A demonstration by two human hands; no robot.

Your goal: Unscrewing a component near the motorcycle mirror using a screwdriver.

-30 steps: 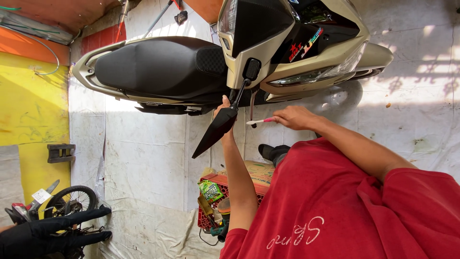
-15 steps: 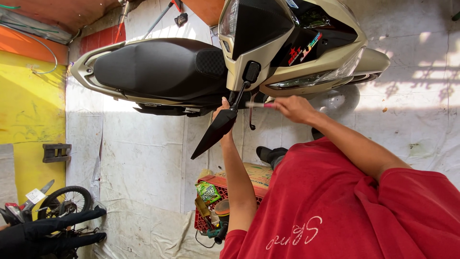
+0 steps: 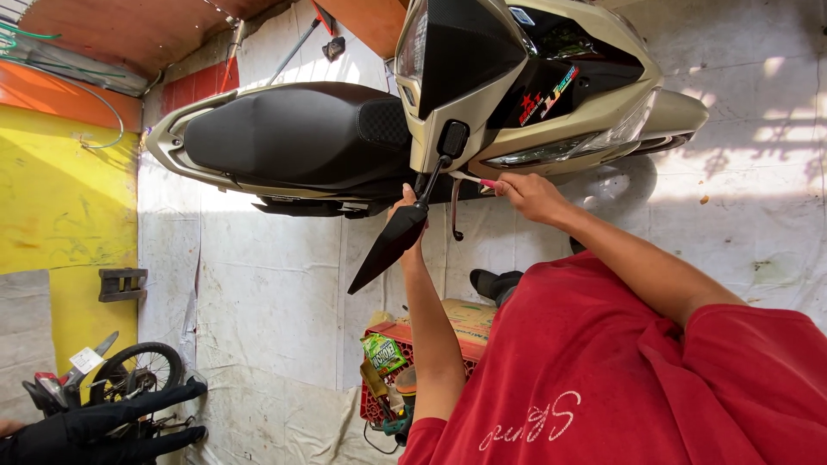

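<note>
While the scooter (image 3: pixel 362 138) lies across the top of the view, a person in a red shirt (image 3: pixel 620 379) works at its handlebar. One hand (image 3: pixel 403 207), the left as far as the sideways view shows, is closed around the handlebar end behind the black mirror (image 3: pixel 392 245), which points toward seven o'clock. At three o'clock from it, the right hand (image 3: pixel 530 196) pinches a thin pink-tipped tool (image 3: pixel 482 182) against the handlebar. A red crate (image 3: pixel 405 362) sits at six o'clock, and a small wheel (image 3: pixel 138 370) at eight o'clock.
</note>
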